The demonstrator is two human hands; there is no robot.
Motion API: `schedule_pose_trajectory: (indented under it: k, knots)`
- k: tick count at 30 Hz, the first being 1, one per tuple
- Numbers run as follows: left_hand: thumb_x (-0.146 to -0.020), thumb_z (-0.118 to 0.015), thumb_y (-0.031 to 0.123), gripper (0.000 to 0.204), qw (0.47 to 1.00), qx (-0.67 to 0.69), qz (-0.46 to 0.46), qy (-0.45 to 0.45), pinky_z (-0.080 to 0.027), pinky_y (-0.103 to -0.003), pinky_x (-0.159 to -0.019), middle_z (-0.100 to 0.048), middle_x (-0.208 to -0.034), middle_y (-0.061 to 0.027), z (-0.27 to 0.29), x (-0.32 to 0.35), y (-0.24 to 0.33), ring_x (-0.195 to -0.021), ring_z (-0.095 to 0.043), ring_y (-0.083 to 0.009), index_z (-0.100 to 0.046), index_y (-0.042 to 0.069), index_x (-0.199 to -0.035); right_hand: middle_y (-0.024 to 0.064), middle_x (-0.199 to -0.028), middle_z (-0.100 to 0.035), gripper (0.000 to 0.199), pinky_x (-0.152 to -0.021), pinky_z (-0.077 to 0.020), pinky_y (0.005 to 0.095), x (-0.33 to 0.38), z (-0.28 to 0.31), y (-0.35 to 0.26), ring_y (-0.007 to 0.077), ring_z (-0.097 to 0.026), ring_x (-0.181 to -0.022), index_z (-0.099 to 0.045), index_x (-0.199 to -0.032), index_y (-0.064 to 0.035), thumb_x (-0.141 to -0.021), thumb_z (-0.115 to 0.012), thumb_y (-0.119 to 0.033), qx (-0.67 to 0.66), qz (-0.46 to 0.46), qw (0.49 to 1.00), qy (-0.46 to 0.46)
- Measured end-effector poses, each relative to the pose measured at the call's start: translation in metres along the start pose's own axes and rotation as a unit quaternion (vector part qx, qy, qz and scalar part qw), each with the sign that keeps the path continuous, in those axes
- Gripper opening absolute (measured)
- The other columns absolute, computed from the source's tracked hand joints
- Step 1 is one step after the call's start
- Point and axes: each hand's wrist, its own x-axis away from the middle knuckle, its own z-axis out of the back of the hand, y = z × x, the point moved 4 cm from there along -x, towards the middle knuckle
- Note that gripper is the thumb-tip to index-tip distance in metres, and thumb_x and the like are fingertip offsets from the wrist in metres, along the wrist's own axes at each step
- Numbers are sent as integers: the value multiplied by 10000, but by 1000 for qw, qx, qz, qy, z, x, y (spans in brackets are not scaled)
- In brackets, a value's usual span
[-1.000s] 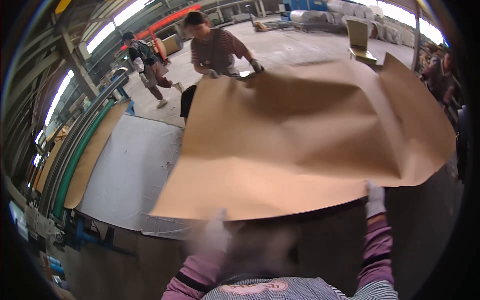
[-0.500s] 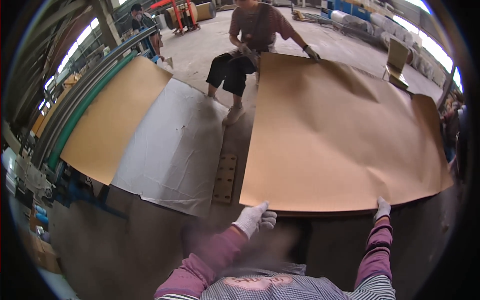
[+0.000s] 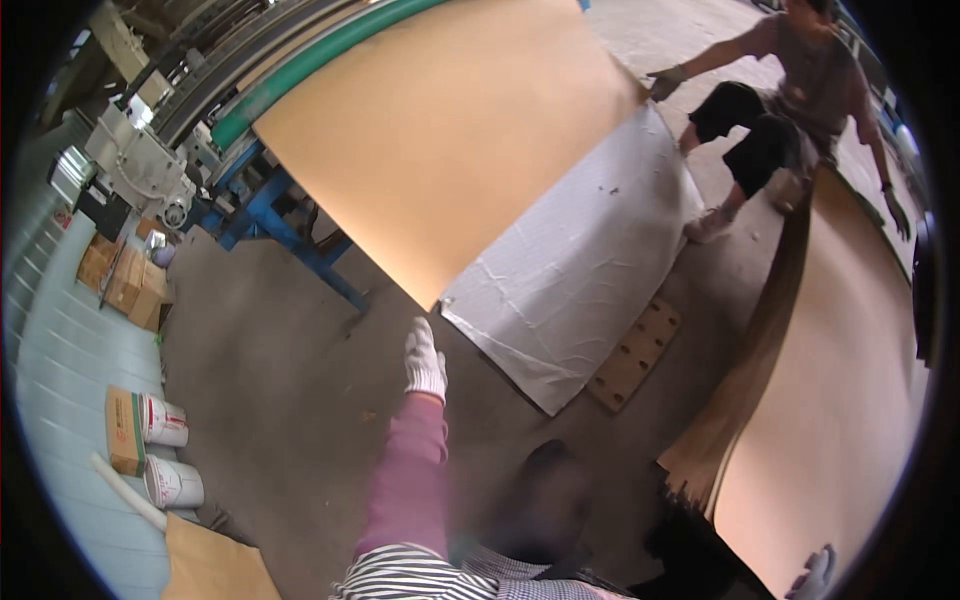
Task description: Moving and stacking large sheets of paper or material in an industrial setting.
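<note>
Work appears shifted to the tan sheet (image 3: 440, 130): left hand (image 3: 425, 360) now empty, extended beside it, seven o'clock; right hand (image 3: 816, 574) (grip indeterminable), four o'clock.

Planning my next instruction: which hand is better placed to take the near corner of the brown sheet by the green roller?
Probably the left hand: it looks empty, just short of that corner of the brown sheet. The right hand is far off, at the brown stack.

Left hand (image 3: 426, 362) off stacked sheet (image 3: 830, 370), now just beside corner of roller sheet (image 3: 440, 150); that sheet covers more grey board (image 3: 580, 280).
</note>
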Motion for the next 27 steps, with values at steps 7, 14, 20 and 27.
schedule_pose_trajectory:
  k: [7,14,20,27]
  knots:
    - [-849,-611,205,378,930,359,61,61,-544,-532,-736,-617,-1036,-134,-26,-73,30,-899,-637,-268,-513,-19,-1137,47,-831,-608,347,-408,-314,178,102,-164,-113,42,-420,-475,-542,-1200,-29,-908,-540,-216,7,38,988,-151]
    - [-847,-628,125,257,910,281,72,-298,-560,-284,-505,-645,-885,-69,-43,66,212,-753,-660,-180,-589,-23,-1054,32,-746,-577,337,-381,-314,183,152,-156,-120,46,-407,-445,-533,-1206,-23,-920,-520,-201,-60,52,971,-225]
    - [-918,-557,306,283,838,339,-119,-411,-578,-267,-520,-655,-766,-102,-36,221,402,-609,-670,-166,-588,24,-912,18,-673,-551,329,-358,-313,186,182,-94,-97,49,-396,-420,-525,-1211,-18,-931,-502,-189,-164,107,933,-302]
    - [-946,-499,220,295,742,389,-158,-522,-610,-325,-574,-664,-850,-200,-14,281,486,-649,-685,-248,-533,-63,-1024,8,-622,-546,370,-335,-319,187,205,-30,-52,51,-392,-398,-475,-1281,-19,-941,-472,-163,-260,150,869,-392]
